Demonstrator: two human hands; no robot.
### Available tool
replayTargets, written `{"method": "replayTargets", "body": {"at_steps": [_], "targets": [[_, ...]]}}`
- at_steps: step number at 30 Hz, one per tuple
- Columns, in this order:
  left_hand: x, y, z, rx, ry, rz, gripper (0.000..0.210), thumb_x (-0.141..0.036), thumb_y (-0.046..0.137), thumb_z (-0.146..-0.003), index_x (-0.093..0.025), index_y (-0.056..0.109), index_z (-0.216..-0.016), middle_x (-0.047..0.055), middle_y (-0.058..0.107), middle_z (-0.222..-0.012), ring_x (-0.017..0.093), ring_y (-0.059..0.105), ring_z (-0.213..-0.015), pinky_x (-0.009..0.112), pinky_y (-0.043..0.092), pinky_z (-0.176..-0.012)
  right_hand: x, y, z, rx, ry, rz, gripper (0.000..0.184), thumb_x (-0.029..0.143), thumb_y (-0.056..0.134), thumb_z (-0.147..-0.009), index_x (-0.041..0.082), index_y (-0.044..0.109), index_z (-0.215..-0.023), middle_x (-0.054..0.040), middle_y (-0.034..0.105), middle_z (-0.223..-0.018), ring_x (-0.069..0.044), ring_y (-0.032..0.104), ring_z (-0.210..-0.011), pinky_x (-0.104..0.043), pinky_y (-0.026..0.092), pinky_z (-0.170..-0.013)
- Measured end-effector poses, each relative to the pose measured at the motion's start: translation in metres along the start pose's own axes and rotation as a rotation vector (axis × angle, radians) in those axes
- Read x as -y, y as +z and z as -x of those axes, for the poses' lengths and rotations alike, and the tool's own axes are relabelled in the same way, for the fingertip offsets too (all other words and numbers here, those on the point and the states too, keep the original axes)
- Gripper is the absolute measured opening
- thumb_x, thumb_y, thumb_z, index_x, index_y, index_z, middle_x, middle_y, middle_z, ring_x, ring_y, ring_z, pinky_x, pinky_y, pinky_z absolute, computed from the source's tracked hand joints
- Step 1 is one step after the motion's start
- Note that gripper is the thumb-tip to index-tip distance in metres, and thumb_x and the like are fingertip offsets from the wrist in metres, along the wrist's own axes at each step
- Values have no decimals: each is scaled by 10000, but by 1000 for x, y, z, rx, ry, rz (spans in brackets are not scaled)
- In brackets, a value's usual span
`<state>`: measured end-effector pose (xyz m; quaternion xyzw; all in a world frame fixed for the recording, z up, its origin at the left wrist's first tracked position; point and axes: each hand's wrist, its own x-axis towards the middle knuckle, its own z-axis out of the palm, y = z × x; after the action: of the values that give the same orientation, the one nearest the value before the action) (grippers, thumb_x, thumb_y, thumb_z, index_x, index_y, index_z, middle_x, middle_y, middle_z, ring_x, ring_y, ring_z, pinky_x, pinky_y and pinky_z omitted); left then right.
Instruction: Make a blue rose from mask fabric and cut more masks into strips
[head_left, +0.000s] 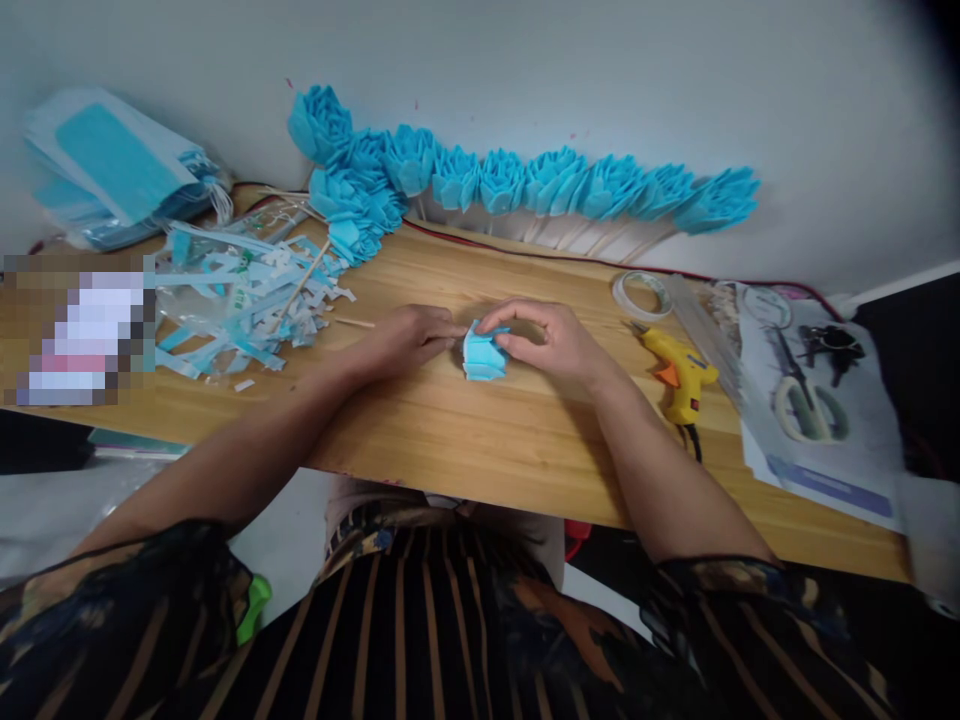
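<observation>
A small pleated piece of light blue mask fabric (486, 358) is in front of me, just above the table. My right hand (551, 335) curves over it from the right, thumb and fingertips pinching its upper edge. To its left, my left hand (416, 340) is closed with its fingertips touching the fabric's left side. A thin wooden stick (352, 323) shows behind that hand and runs into its grip. Whether the stick's hidden end joins the fabric, I cannot tell.
Blue fabric flowers (502, 182) on sticks lean along the wall. Fabric scraps (247, 300) and a pack of face masks (120, 165) lie left. On the right are a yellow glue gun (679, 375), tape (641, 294), glue sticks (701, 330) and scissors (806, 395).
</observation>
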<state>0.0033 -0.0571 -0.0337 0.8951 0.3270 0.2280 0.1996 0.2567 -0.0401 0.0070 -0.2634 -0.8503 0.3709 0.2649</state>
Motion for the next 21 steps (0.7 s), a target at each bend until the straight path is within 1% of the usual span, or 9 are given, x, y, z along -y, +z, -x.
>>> {"method": "replayTargets", "body": {"at_steps": [3,7,10,12,14,17,21], "targets": [[1,1,0,-33,16,1,305,-274,456,-1029,-200,727,-1147,42,635,-819,156,590,-758,261,399,-686,0,-1,0,4,-42,42,207,287,619,-904,249,728,-1075,-34,757,-1104,-201,691,-1034,-372,519,-954],[3,3,0,-35,-7,38,274,-264,484,-1009,-203,739,-1090,45,669,-838,157,623,-775,257,424,-702,-7,-2,-1,32,-142,39,194,278,614,-915,271,746,-1057,-24,760,-1076,-196,692,-1023,-390,524,-955],[4,7,2,-91,-90,75,262,-266,548,-971,-184,710,-1161,43,708,-872,151,641,-777,253,448,-715,-13,-3,-1,33,-166,37,180,267,611,-916,267,754,-1025,-30,765,-1066,-198,698,-1014,-394,529,-950],[4,8,3,-141,-109,83,299,-250,589,-938,-171,679,-1212,34,708,-863,141,628,-742,249,455,-699,-16,-4,-2,31,-166,40,168,276,613,-916,263,756,-1003,-32,768,-1062,-200,702,-1006,-394,532,-944],[4,8,3,-192,-61,62,304,-230,613,-913,-164,669,-1205,38,691,-871,141,617,-745,251,461,-694,-18,-5,-2,30,-154,45,160,294,615,-916,264,757,-984,-31,769,-1054,-201,702,-998,-393,535,-936],[1,8,2,-247,47,30,295,-184,611,-898,-172,662,-1188,69,678,-976,160,628,-844,271,490,-750,-20,-6,-2,29,-136,46,161,325,611,-920,262,753,-964,-30,770,-1039,-202,698,-996,-392,530,-936],[0,12,0,-233,129,35,366,-92,551,-897,-197,641,-1236,94,671,-1111,175,640,-976,298,521,-838,-16,-7,-1,32,-66,44,196,356,587,-928,241,736,-982,-43,768,-1053,-214,695,-1008,-391,520,-937]]}}
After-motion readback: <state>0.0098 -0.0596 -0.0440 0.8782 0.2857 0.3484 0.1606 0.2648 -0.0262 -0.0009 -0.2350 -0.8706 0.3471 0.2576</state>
